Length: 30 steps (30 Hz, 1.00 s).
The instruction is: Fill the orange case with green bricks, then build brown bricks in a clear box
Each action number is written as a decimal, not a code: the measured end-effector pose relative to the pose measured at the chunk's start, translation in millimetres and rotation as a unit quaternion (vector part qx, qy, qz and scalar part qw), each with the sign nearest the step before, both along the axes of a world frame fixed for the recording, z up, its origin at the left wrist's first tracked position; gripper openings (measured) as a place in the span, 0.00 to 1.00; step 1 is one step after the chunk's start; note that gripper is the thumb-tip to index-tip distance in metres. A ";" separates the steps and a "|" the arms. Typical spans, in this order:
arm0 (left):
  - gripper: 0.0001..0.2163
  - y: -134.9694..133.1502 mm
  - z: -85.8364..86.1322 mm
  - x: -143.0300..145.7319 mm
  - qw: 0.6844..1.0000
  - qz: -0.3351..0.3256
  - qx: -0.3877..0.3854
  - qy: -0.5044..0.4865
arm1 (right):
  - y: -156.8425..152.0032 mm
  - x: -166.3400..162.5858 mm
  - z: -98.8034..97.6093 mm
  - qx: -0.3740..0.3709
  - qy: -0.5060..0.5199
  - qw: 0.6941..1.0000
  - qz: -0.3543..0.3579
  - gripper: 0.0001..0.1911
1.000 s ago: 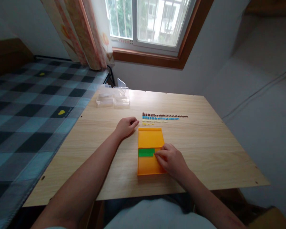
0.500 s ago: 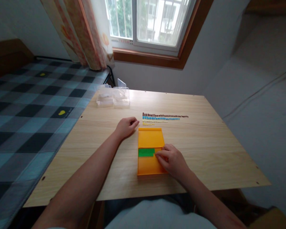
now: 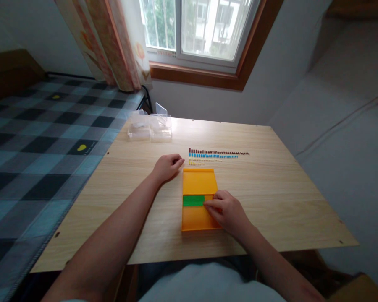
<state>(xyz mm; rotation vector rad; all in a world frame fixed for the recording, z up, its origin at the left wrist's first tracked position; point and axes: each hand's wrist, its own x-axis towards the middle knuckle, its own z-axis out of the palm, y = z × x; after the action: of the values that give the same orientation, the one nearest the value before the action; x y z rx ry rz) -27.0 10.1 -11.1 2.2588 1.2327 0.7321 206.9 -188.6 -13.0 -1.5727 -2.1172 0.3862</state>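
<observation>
An orange tray-like box (image 3: 198, 220) lies on the table close to my body, a crossbar splitting it into a far and a near part. Just below that bar, against the left wall, sits a green block of strips (image 3: 193, 201). My right hand (image 3: 227, 211) reaches over the box's right wall, thumb and finger pinched at the block's right end; whatever they hold is too small to make out. My left hand (image 3: 168, 167) rests on the table with curled fingers and nothing visible in them. Its fingertips lie left of several rows of tiny brown, blue and yellow pieces (image 3: 204, 155).
Clear plastic cases (image 3: 149, 127) stand at the table's far left corner. The wooden table (image 3: 271, 197) has small dark holes near its edges. A bed with a checked cover (image 3: 50, 138) adjoins on the left. A window (image 3: 208, 29) and curtain (image 3: 113, 46) are behind.
My right fingertips have shifted slightly left, up to the green block's right end, whose lower right corner looks fuller now. My left hand has stayed in place.
</observation>
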 end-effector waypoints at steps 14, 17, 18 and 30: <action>0.16 0.0 -0.6 -1.0 1.000 0.002 -0.004 -0.002 | -1.6 0.1 2.6 0.012 0.016 1.000 -0.015 0.10; 0.16 -0.1 -0.5 -0.7 1.000 0.002 -0.004 -0.001 | -0.9 0.0 1.9 0.009 0.005 1.000 -0.023 0.11; 0.16 -0.2 -0.3 -0.5 1.000 0.002 -0.004 -0.001 | -0.5 -0.2 1.4 0.007 0.003 1.000 -0.024 0.10; 0.16 0.0 0.0 0.4 1.000 0.002 0.002 0.004 | 1.4 -1.0 -3.4 0.010 0.001 1.000 -0.028 0.09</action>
<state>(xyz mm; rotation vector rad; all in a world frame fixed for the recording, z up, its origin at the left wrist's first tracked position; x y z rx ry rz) -26.6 10.1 -11.0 2.2645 1.2396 0.7285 205.9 -187.2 -16.4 -1.6153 -2.0642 0.3477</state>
